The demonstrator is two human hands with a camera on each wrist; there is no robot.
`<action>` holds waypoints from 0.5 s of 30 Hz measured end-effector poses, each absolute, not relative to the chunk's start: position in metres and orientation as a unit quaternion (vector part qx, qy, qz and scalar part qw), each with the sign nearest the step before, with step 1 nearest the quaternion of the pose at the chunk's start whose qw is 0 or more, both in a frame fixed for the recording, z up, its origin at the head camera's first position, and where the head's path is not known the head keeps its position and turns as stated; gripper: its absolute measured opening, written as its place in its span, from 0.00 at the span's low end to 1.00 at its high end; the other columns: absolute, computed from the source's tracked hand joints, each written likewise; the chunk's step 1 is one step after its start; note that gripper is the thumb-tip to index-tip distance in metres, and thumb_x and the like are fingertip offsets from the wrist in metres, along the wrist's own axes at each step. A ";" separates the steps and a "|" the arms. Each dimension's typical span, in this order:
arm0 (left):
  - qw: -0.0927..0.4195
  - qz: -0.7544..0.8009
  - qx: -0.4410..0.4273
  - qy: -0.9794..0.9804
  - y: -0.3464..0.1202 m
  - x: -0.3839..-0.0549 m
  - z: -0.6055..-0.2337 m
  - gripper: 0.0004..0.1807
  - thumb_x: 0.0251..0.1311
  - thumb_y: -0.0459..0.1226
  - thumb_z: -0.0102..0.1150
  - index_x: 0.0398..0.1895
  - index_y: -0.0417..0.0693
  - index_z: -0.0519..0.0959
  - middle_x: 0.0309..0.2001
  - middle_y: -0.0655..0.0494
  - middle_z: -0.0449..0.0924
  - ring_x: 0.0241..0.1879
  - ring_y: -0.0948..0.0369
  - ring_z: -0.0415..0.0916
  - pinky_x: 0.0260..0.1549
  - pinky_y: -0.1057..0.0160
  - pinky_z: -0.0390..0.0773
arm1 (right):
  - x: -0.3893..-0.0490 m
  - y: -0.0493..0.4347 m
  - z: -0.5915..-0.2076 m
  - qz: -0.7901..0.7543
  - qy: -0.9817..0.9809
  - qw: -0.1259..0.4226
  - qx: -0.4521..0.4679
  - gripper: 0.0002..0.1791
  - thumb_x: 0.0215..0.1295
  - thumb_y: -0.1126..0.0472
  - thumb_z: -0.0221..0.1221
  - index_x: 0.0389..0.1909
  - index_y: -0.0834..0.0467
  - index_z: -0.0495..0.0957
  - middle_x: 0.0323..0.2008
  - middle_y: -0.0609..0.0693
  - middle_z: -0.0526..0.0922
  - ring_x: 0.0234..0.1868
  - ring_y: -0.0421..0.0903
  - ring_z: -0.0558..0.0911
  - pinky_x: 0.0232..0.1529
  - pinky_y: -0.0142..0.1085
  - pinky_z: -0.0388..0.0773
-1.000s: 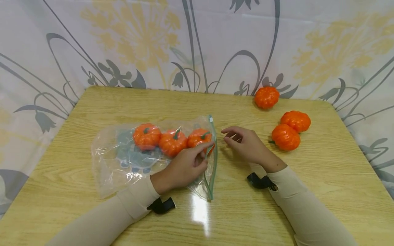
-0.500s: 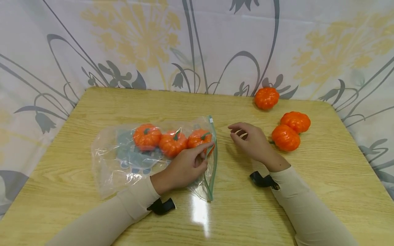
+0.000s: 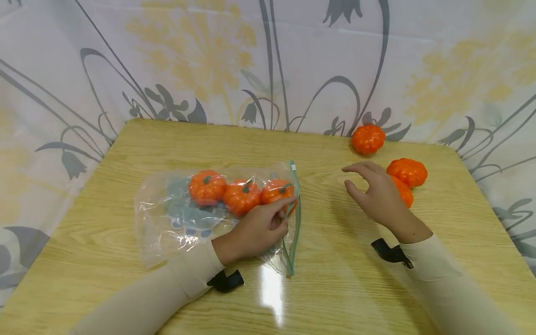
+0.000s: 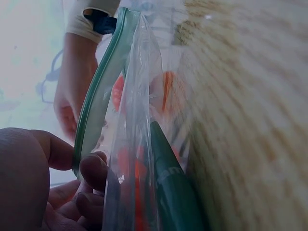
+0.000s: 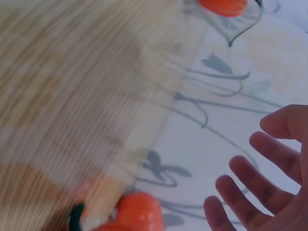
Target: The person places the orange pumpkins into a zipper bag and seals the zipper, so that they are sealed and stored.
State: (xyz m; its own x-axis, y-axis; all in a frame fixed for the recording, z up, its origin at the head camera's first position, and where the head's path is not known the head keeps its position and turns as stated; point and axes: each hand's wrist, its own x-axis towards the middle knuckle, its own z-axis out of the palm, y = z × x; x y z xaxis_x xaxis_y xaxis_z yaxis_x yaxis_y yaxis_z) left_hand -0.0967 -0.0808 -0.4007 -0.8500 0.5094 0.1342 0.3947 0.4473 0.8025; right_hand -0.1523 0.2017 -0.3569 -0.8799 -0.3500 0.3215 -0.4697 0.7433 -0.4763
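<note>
A clear slider zip bag [image 3: 157,242] with a green zip edge [image 4: 92,101] lies on its side in the head view. Three orange toy pumpkins with green stems sit in it: a left pumpkin [image 3: 207,188], a middle pumpkin [image 3: 240,199] and one near the mouth [image 3: 272,190]. My left hand [image 3: 257,231] pinches the bag's mouth and holds its upper edge raised. To the right, my right hand [image 3: 377,197] hovers with nothing in it, fingers apart and thumb spread. It partly covers a loose pumpkin [image 3: 405,191], which sits against another pumpkin [image 3: 408,172].
One more pumpkin [image 3: 368,139] stands near the back edge of the wooden table [image 3: 326,288]. Behind the table hangs a flower-printed cloth [image 3: 293,56]. Black wrist straps, such as the right strap [image 3: 389,251], sit at both cuffs.
My right hand has moved right, away from the bag's mouth to the loose pumpkins, and its fingers have spread. The left hand keeps its hold on the bag. The head view has shifted slightly.
</note>
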 end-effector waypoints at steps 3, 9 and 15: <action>0.064 0.448 0.265 0.851 -0.080 -0.096 -0.400 0.31 0.61 0.33 0.52 0.71 0.45 0.68 0.34 0.60 0.72 0.22 0.70 0.59 0.24 0.72 0.63 | -0.148 0.215 -0.358 0.240 -0.934 0.140 0.225 0.18 0.61 0.70 0.64 0.53 0.64 0.80 0.54 0.65 0.77 0.57 0.65 0.73 0.55 0.62 0.72; 0.064 0.443 0.262 0.855 -0.082 -0.097 -0.400 0.32 0.61 0.34 0.52 0.72 0.47 0.68 0.33 0.61 0.72 0.21 0.70 0.58 0.23 0.72 0.62 | -0.144 0.238 -0.362 0.126 -0.947 0.178 0.237 0.27 0.54 0.68 0.68 0.58 0.63 0.78 0.59 0.69 0.73 0.58 0.70 0.71 0.56 0.67 0.67; 0.061 0.437 0.269 0.856 -0.082 -0.098 -0.401 0.32 0.62 0.34 0.52 0.72 0.48 0.67 0.33 0.61 0.72 0.20 0.70 0.58 0.22 0.72 0.62 | -0.138 0.256 -0.363 0.058 -0.964 0.144 0.215 0.35 0.54 0.65 0.70 0.65 0.60 0.73 0.64 0.69 0.68 0.62 0.71 0.68 0.53 0.72 0.65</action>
